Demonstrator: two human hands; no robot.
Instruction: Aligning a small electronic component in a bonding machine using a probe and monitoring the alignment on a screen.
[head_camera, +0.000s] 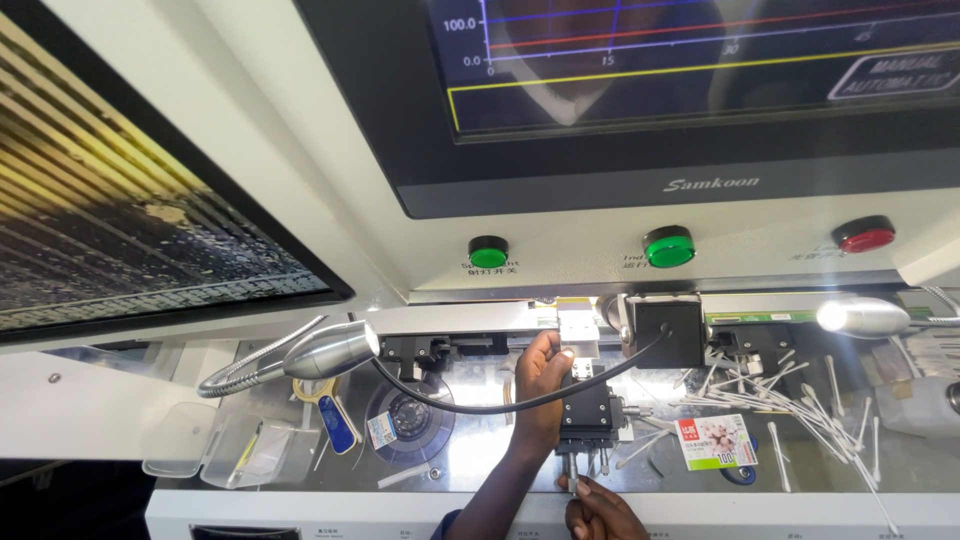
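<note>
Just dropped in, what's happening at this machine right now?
A person is working at a bench-top machine below a display screen. The left hand reaches up and grips the small metal block above the black adjustment stage. The right hand, at the front edge, pinches the thin metal knob under that stage. Two gooseneck lamps light the area, and cotton swabs lie scattered to the right.
</note>
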